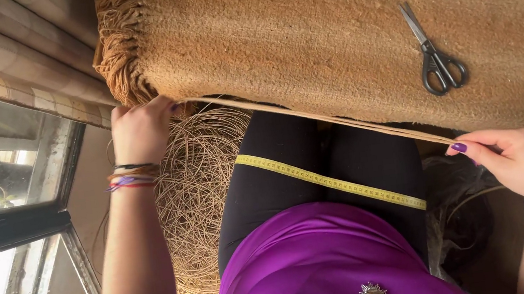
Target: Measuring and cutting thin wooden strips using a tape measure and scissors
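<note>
A thin tan cord (326, 118) is pulled tight in a straight line along the near edge of a big brown woven mat (341, 29). The left hand (141, 129) is closed around one end of the cord, right by the mat's corner, where a loose fringe (120, 44) hangs. The right hand (520, 160) pinches the other end between thumb and fingers, just below the mat's edge. Both wrists wear bright bracelets.

Gray scissors (435, 53) lie shut on top of the mat, well apart from the cord. Just under the mat's edge, the person's lap shows, in black pants and a purple top. A yellow measuring tape (331, 182) lies across both legs, near the cord but not touching it. A big tangled pile of tan cord (197, 189) sits beside the left leg, below the left hand. A window (3, 181) is off past that hand, away from the mat.
</note>
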